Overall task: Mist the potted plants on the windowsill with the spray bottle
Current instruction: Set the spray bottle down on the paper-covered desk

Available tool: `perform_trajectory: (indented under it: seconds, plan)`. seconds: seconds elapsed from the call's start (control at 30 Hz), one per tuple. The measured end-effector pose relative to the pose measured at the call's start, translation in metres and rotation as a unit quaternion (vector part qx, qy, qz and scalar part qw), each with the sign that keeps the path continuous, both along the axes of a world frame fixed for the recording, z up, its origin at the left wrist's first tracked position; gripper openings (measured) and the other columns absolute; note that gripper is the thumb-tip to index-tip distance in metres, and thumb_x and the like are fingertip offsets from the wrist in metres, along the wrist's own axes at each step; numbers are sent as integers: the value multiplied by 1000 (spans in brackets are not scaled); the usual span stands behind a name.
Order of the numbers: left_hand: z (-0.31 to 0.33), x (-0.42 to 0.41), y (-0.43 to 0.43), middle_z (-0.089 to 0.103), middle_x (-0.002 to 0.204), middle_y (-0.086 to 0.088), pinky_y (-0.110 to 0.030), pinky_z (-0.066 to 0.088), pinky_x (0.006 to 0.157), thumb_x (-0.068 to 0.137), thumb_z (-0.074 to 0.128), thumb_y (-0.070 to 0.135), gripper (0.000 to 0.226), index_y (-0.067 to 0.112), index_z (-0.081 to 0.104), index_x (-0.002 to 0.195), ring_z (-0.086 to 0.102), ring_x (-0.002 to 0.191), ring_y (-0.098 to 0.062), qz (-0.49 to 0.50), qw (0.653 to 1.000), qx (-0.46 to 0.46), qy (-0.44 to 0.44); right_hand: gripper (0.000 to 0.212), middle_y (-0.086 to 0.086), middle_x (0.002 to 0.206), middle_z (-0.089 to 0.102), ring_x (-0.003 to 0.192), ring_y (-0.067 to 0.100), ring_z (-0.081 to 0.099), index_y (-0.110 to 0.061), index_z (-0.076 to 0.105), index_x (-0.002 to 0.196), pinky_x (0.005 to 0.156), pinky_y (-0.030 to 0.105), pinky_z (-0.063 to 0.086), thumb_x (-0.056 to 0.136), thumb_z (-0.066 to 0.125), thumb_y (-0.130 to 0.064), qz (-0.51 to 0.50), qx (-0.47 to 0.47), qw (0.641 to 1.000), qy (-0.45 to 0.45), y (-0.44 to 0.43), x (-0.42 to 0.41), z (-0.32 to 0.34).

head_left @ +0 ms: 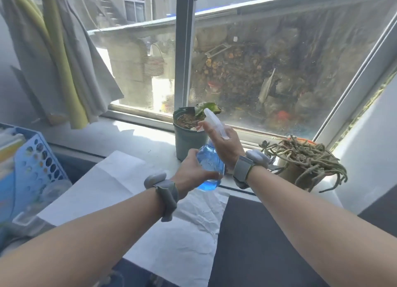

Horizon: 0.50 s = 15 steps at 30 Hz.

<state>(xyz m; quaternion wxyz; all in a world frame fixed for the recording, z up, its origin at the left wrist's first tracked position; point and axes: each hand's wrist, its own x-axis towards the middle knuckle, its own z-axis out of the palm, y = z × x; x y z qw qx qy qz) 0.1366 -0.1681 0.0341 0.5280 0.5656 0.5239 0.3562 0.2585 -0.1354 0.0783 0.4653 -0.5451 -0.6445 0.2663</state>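
A blue spray bottle [209,166] is held above the near edge of the windowsill [129,134]. Its body is gripped by the left hand [193,170], its white trigger head clasped by the right hand [223,145]. A green pot [187,140] is seen just beyond, a trailing plant [305,157] to the right.

We stretch both bare forearms forward, hands close together. Our left hand [193,168] cups the spray bottle [209,164] low on its body, fingers curled round it, while our right hand [221,140] grips the neck above, one finger reaching forward.
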Motion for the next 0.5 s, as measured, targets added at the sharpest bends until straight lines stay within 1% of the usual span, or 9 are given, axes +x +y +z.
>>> perform_trajectory:
  seconds: [0.07, 0.13, 0.2, 0.27, 0.33, 0.37, 0.43, 0.47, 0.5]
  plan:
    - [-7, -21, 1, 63, 121, -8, -44, 51, 101, 67, 90, 12, 72, 14, 45, 124, 63, 111, -24, 36, 999, 2, -10, 43, -14, 68, 65, 68, 14, 62, -25, 72, 98, 69, 38, 50, 84, 55, -63, 29, -7, 1000, -9, 7, -22, -5]
    - [-16, -40, 2, 63, 121, -8, -42, 52, 100, 67, 90, 12, 72, 15, 45, 123, 63, 110, -24, 63, 998, 4, -10, 39, -9, 83, 70, 83, 21, 69, -26, 69, 104, 77, 43, 55, 84, 59, -58, 59, -17, 998, -24, 11, -41, -11]
    - [-21, -53, 3, 63, 120, -6, -39, 53, 97, 66, 90, 14, 73, 15, 46, 124, 63, 108, -21, 77, 997, 8, -3, 40, -3, 92, 70, 89, 22, 68, -25, 66, 108, 80, 41, 55, 84, 62, -56, 80, -24, 996, -41, 14, -49, -17]
    - [-29, -69, 6, 62, 119, -5, -38, 52, 97, 67, 90, 15, 73, 16, 46, 124, 62, 108, -21, 107, 994, 9, 8, 47, -8, 92, 66, 83, 12, 64, -22, 63, 118, 75, 27, 52, 85, 64, -55, 110, -33, 990, -79, 18, -60, -23]
    - [-34, -86, 11, 62, 120, -5, -40, 51, 98, 67, 89, 14, 72, 15, 46, 125, 61, 110, -23, 145, 989, 9, 14, 52, -16, 86, 60, 75, -1, 55, -18, 60, 124, 67, 11, 42, 86, 64, -53, 127, -48, 984, -120, 23, -70, -31]
    - [-34, -89, 14, 62, 120, -6, -39, 51, 97, 68, 89, 13, 72, 14, 46, 126, 61, 110, -23, 158, 987, 12, 11, 52, -15, 90, 63, 76, -2, 56, -17, 59, 125, 67, 9, 41, 87, 64, -51, 126, -59, 981, -134, 24, -70, -35]
    - [-36, -100, 24, 62, 122, -8, -40, 52, 97, 68, 89, 14, 73, 12, 46, 127, 61, 111, -24, 181, 983, 19, 17, 50, -2, 111, 70, 84, 8, 64, -13, 61, 125, 72, 16, 48, 90, 62, -48, 135, -107, 975, -141, 28, -72, -45]
    - [-36, -105, 30, 60, 124, -9, -41, 52, 99, 67, 89, 15, 75, 11, 46, 128, 61, 113, -25, 188, 982, 22, 24, 47, 2, 116, 70, 80, 13, 66, -12, 62, 123, 71, 20, 51, 91, 60, -46, 140, -135, 971, -140, 30, -73, -49]
    - [-37, -111, 38, 58, 127, -10, -43, 51, 101, 67, 90, 18, 77, 12, 45, 130, 59, 116, -26, 193, 980, 21, 35, 42, 5, 115, 71, 73, 15, 67, -11, 64, 119, 68, 22, 52, 93, 60, -43, 141, -159, 967, -142, 34, -75, -55]
